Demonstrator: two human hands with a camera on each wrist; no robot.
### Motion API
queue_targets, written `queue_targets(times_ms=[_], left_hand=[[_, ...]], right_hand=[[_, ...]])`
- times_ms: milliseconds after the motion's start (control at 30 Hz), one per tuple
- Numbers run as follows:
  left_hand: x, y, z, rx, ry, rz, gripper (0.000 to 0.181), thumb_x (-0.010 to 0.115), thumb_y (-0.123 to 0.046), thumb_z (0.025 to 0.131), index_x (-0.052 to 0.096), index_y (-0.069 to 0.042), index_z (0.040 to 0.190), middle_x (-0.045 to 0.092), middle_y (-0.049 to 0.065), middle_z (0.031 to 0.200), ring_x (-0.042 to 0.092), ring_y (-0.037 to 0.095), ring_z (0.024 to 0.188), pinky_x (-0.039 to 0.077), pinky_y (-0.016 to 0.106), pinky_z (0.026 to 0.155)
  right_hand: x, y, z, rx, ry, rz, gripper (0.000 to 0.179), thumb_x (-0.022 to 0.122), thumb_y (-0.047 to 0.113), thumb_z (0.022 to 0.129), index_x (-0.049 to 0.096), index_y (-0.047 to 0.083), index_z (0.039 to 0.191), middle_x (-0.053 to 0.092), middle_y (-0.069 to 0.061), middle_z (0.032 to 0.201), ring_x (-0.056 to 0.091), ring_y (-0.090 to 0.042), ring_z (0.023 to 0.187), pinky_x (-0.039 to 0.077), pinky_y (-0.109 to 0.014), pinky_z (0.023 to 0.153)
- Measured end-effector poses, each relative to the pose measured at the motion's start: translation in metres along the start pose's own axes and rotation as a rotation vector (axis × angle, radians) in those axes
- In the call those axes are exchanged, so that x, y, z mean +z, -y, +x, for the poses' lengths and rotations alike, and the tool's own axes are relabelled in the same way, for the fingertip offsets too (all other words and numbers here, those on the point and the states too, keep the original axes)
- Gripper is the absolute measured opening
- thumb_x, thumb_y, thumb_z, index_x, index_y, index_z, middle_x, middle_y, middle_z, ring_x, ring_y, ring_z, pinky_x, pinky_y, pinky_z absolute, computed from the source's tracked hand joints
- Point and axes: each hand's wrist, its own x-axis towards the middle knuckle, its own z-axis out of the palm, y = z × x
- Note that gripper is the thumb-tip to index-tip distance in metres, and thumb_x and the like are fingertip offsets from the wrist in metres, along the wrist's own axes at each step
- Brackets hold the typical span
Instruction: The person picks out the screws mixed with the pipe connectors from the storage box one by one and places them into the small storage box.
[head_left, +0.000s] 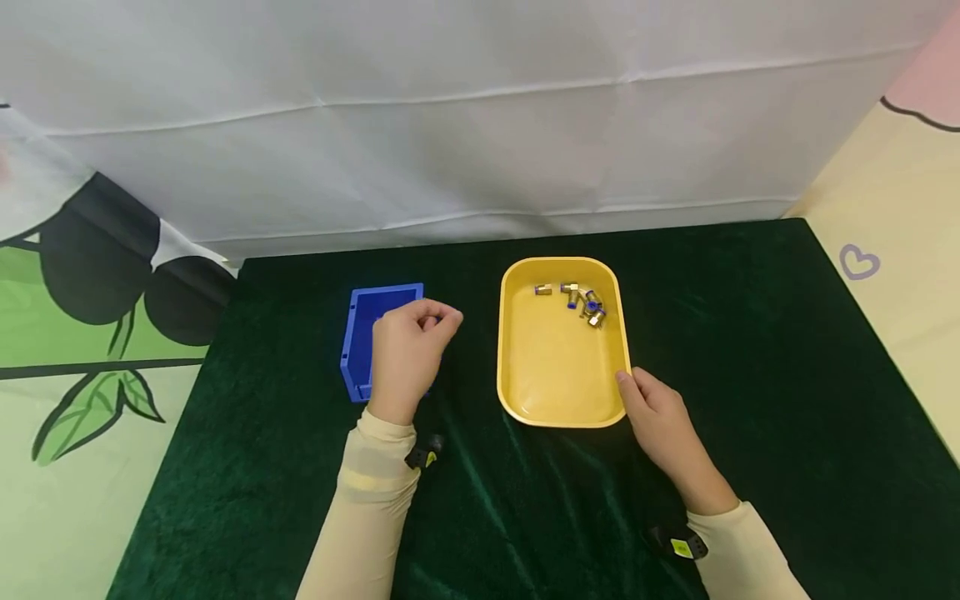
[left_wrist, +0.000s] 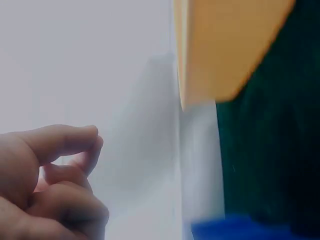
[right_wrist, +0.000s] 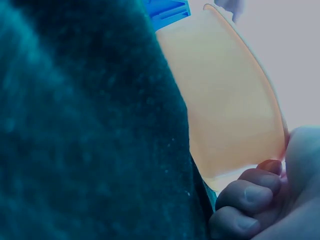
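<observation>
My left hand (head_left: 408, 354) is raised over the right part of a blue plastic bin (head_left: 386, 297), hiding much of its inside. Its thumb and index fingertips (left_wrist: 90, 131) meet and the other fingers curl in; nothing shows between them. My right hand (head_left: 663, 425) grips the right rim of a yellow tray (head_left: 558, 375) near its front corner, thumb on top and curled fingers (right_wrist: 247, 195) beneath. Inside the tray, several brass push-in fittings with blue collars (head_left: 596, 318) cluster at the back right. One separate fitting (head_left: 543, 289) lies to their left.
Dark green cloth (head_left: 750, 350) covers the table. A white cloth backdrop (head_left: 480, 158) hangs behind its far edge. Printed panels flank the table on both sides. The blue bin stands left of the yellow tray, with a strip of green cloth between them.
</observation>
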Motion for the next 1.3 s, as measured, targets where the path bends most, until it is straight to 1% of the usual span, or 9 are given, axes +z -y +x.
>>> queue_targets(times_ms=[133, 367, 567, 667, 800, 867, 1033, 1167, 1300], left_hand=[[0.016, -0.021, 0.0, 0.023, 0.078, -0.024, 0.014, 0.069, -0.025, 0.093, 0.075, -0.014, 0.087, 0.046, 0.003, 0.059, 0.046, 0.02, 0.051, 0.033, 0.026, 0.044], [0.041, -0.051, 0.008, -0.005, 0.235, -0.072, 0.015, 0.071, -0.026, 0.092, 0.075, -0.012, 0.089, 0.045, 0.005, 0.061, 0.045, 0.02, 0.052, 0.036, 0.024, 0.046], [0.066, -0.063, 0.013, 0.002, 0.355, -0.046, 0.017, 0.073, -0.029, 0.091, 0.077, -0.013, 0.091, 0.067, -0.002, 0.081, 0.056, 0.016, 0.065, 0.048, 0.022, 0.056], [0.079, -0.068, 0.02, 0.03, 0.371, -0.052, 0.015, 0.073, -0.028, 0.091, 0.077, -0.013, 0.09, 0.069, -0.002, 0.079, 0.055, 0.015, 0.064, 0.045, 0.023, 0.055], [0.097, -0.072, 0.033, 0.046, 0.348, -0.043, 0.011, 0.074, -0.024, 0.09, 0.077, -0.015, 0.085, 0.067, -0.005, 0.076, 0.052, 0.014, 0.063, 0.041, 0.025, 0.055], [0.105, -0.072, 0.039, 0.031, 0.348, -0.025, 0.011, 0.074, -0.024, 0.09, 0.076, -0.015, 0.084, 0.068, -0.007, 0.08, 0.055, 0.012, 0.067, 0.044, 0.024, 0.057], [0.122, -0.068, 0.049, -0.016, 0.357, 0.015, 0.012, 0.074, -0.023, 0.091, 0.076, -0.014, 0.083, 0.069, -0.005, 0.083, 0.06, 0.012, 0.073, 0.049, 0.023, 0.063], [0.131, -0.065, 0.053, -0.038, 0.347, 0.039, 0.013, 0.074, -0.024, 0.091, 0.075, -0.013, 0.083, 0.068, -0.005, 0.079, 0.059, 0.012, 0.071, 0.049, 0.022, 0.063], [0.138, -0.06, 0.055, -0.035, 0.354, 0.088, 0.014, 0.074, -0.023, 0.09, 0.076, -0.012, 0.082, 0.066, -0.005, 0.074, 0.056, 0.011, 0.065, 0.045, 0.021, 0.058]], right_hand=[[0.002, 0.0, -0.001, -0.002, 0.001, 0.004, 0.049, 0.039, 0.051, 0.105, 0.061, 0.007, 0.112, 0.055, -0.012, 0.08, 0.052, -0.025, 0.061, 0.043, -0.029, 0.054], [0.005, -0.002, -0.001, -0.005, -0.018, 0.004, 0.049, 0.038, 0.051, 0.104, 0.061, 0.008, 0.109, 0.057, -0.01, 0.081, 0.052, -0.026, 0.062, 0.043, -0.029, 0.054], [0.01, -0.008, -0.007, 0.022, 0.012, 0.014, 0.046, 0.039, 0.048, 0.105, 0.061, 0.008, 0.11, 0.058, -0.01, 0.081, 0.052, -0.024, 0.063, 0.044, -0.03, 0.055], [0.008, -0.009, -0.008, 0.017, -0.002, 0.01, 0.045, 0.04, 0.047, 0.105, 0.062, 0.008, 0.108, 0.057, -0.009, 0.079, 0.051, -0.024, 0.06, 0.043, -0.03, 0.053], [0.004, -0.007, -0.005, -0.009, -0.015, 0.009, 0.046, 0.04, 0.049, 0.105, 0.062, 0.008, 0.107, 0.058, -0.009, 0.079, 0.052, -0.023, 0.059, 0.043, -0.03, 0.053], [0.003, -0.007, -0.003, -0.013, -0.009, 0.01, 0.047, 0.04, 0.049, 0.105, 0.062, 0.008, 0.108, 0.058, -0.009, 0.079, 0.051, -0.023, 0.059, 0.043, -0.03, 0.053], [0.002, -0.006, -0.001, -0.015, -0.015, 0.004, 0.047, 0.039, 0.048, 0.105, 0.062, 0.007, 0.108, 0.058, -0.009, 0.078, 0.051, -0.024, 0.059, 0.043, -0.03, 0.052], [0.002, -0.006, 0.001, -0.03, -0.018, 0.0, 0.047, 0.038, 0.048, 0.105, 0.062, 0.007, 0.108, 0.059, -0.009, 0.079, 0.052, -0.025, 0.059, 0.043, -0.03, 0.052], [0.002, -0.005, 0.002, -0.027, -0.009, 0.003, 0.048, 0.038, 0.049, 0.105, 0.062, 0.008, 0.109, 0.06, -0.009, 0.081, 0.052, -0.025, 0.06, 0.043, -0.03, 0.053]])
